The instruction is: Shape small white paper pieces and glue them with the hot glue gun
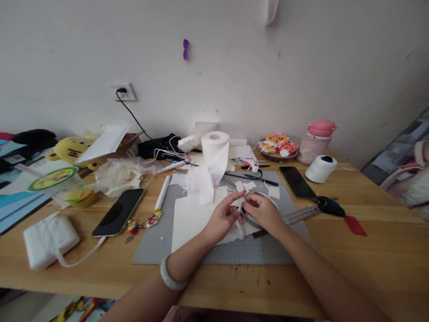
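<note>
My left hand (224, 213) rests on a cream paper sheet (191, 219) on the grey cutting mat (157, 243). Its forefinger stretches out toward a small white scrap (240, 186); the other fingers curl in. A pale bangle (169, 275) sits on that wrist. My right hand (263, 211) is closed around the rim of a round silver hoop (268, 199), with a strip of white material (240, 229) hanging beside it. Both hands nearly touch over the hoop.
A toilet roll (214, 150), black scissors (251, 177), metal ruler (298, 216), dark phone (296, 182), white thread spool (321, 168), pink bottle (317, 141) and sticker bowl (278, 147) surround the mat. Left: a charging phone (119, 211), white charger (50, 239), glue stick (162, 192), yellow plush (72, 150).
</note>
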Demonstrator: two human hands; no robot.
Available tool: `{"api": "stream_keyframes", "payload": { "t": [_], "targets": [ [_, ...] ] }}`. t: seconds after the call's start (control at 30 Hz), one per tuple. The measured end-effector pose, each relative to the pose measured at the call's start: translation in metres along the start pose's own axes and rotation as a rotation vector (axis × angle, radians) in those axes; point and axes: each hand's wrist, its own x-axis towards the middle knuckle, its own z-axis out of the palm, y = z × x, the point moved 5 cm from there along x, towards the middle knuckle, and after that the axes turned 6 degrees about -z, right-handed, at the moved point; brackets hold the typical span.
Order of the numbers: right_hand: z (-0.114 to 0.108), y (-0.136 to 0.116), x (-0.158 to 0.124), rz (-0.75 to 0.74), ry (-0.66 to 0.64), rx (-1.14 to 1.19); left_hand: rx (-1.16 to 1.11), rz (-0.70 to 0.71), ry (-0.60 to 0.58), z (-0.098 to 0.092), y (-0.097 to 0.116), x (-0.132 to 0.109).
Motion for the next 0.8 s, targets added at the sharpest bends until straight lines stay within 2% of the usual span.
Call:
{"api": "stream_keyframes", "payload": {
  "t": [0.23, 0.47, 0.67, 0.8],
  "targets": [
    [-0.02, 0.0, 0.004, 0.006, 0.133, -0.06, 0.014, 0.0, 0.003, -0.001, -0.003, 0.0],
    [-0.01, -0.003, 0.001, -0.001, 0.056, -0.038, 0.019, -0.004, -0.001, 0.0, -0.001, 0.0],
    [-0.022, -0.005, 0.003, 0.007, 0.15, -0.073, 0.033, -0.025, 0.0, 0.003, -0.002, -0.001],
    [-0.022, -0.005, 0.003, 0.015, 0.132, -0.055, 0.066, -0.023, 0.022, 0.001, -0.001, -0.001]
  ]
}}
